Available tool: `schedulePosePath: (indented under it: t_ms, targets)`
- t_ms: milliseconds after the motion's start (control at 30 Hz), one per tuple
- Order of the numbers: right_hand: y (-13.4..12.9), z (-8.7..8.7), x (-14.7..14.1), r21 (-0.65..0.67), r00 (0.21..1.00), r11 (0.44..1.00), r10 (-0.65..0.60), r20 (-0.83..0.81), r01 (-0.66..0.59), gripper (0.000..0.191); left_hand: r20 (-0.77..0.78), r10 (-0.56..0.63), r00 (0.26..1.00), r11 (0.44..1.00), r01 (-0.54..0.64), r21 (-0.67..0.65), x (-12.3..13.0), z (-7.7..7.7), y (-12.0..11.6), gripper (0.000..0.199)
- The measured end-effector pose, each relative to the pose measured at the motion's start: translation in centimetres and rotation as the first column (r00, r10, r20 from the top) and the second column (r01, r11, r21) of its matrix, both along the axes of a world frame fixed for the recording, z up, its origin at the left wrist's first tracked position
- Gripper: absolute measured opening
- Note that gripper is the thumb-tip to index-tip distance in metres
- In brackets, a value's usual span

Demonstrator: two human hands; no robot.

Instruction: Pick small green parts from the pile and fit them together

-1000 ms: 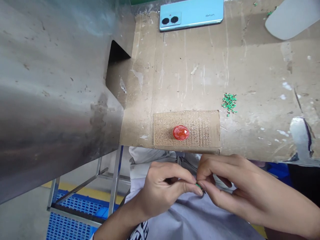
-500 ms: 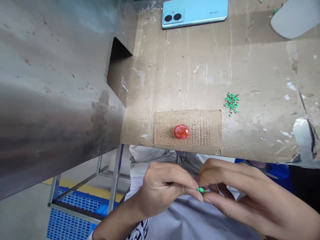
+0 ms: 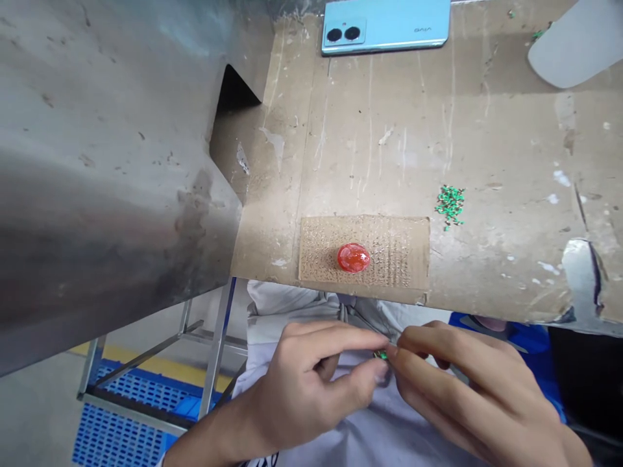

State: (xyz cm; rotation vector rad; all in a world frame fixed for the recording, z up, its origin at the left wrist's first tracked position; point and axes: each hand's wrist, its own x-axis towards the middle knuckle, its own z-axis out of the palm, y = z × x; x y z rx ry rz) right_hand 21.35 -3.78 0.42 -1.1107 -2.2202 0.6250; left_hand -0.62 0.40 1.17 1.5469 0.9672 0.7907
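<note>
Both hands work close together just below the near edge of the tabletop (image 3: 506,149), in front of the person's pale grey shirt (image 3: 389,428). The left hand (image 3: 304,389) and the right hand (image 3: 467,383) meet at the fingertips, with a small green piece (image 3: 381,355) between them, partly hidden by the fingers. Each grip is closed in a pinch on that piece.

The tabletop is faced with scuffed, paint-flecked cardboard. A light blue smartphone (image 3: 384,26) lies face down at its far edge, showing two round camera lenses and the brand "vivo", which is readable on its back. Nearer the hands, a patch of ribbed, textured cardboard (image 3: 394,253) carries a glossy red domed object (image 3: 353,257). Just right of the patch lies a small heap of green bits (image 3: 450,206). A pale rounded object (image 3: 579,45) sits in the far right corner.

A large stainless steel sheet (image 3: 107,162) slants across the left of the view. Below it stands a metal frame (image 3: 214,344) on blue plastic grating (image 3: 121,441). Dark lettering at the bottom edge of the shirt is cut off and cannot be read.
</note>
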Motion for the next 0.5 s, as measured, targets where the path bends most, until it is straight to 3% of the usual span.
schedulePosePath:
  t_ms: [267, 400, 500]
  targets:
    - [-0.79, -0.29, -0.47, -0.008, 0.999, 0.999, -0.048, 0.0, 0.048, 0.03, -0.053, 0.039, 0.998, 0.999, -0.039, 0.009, 0.18, 0.44, -0.17, 0.022]
    - [-0.55, -0.57, -0.3, 0.064, 1.0, 0.998, 0.014, 0.003, -0.014, 0.031, -0.092, 0.064, 0.994, 0.998, -0.061, 0.032, 0.28, 0.11, -0.45, 0.02]
    - [-0.29, -0.67, -0.26, 0.035, 1.0, 0.999, 0.015, -0.02, -0.014, 0.03, -0.096, 0.076, 0.992, 0.996, -0.072, 0.05, 0.31, -0.27, -0.72, 0.019]
